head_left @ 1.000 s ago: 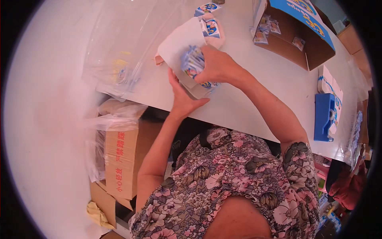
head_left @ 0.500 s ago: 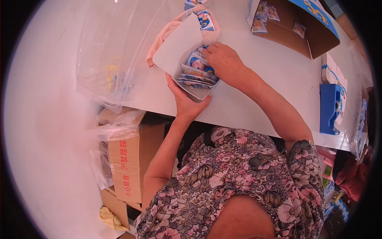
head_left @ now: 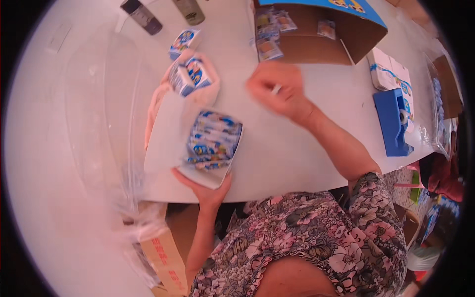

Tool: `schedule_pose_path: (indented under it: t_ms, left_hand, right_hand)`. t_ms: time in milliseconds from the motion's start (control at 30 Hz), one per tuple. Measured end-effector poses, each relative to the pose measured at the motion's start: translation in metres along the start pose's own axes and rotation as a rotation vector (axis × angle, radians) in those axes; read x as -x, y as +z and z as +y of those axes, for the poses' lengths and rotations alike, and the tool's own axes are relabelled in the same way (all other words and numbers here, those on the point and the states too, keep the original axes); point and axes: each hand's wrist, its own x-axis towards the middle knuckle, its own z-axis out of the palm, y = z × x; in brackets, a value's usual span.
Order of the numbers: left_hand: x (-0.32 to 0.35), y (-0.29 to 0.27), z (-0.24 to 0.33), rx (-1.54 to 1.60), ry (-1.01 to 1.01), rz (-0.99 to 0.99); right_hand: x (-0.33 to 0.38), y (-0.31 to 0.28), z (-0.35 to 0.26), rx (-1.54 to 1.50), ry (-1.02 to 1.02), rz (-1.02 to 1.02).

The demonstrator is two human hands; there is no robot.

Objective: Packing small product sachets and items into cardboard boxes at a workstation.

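My left hand [head_left: 210,193] grips the near end of a white paperboard box [head_left: 166,141], tilted on the table with its long flap raised on the left. Small blue-and-white printed packets [head_left: 215,138] stand in tight rows inside it. My right hand [head_left: 279,91] is over the table, to the right of the box and apart from it. Its fingers look curled but are smeared by motion. A small white spot shows at them, too blurred to name. Beyond it, a large brown carton [head_left: 316,44] lies open toward me, with several small packets [head_left: 269,32] at its left.
Past the white box lies a pink cloth [head_left: 210,94] with blue-and-white packs [head_left: 197,72] on it; another pack [head_left: 184,43] sits behind. Two bottles [head_left: 143,17] stand at the back. A blue tape dispenser [head_left: 391,123] and white flat cartons [head_left: 391,72] are right. Clear plastic [head_left: 101,119] spreads left.
My right hand has left the packets in the white box and moved right toward the brown carton. The view has shifted, and the packets now show more fully in the box.
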Motion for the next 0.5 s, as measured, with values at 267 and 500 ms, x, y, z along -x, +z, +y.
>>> schedule_pose_path:
  t_ms: [267,500]
  left_hand:
    - [0.004,-0.005,-0.004,0.05,-0.028,-0.026]
    - [0.002,-0.001,0.012,0.147,-0.06,-0.019]
  right_hand:
    - [-0.101,-0.053,0.217,1.126,0.424,-0.262]
    - [-0.115,-0.034,0.213,0.877,0.585,-0.334]
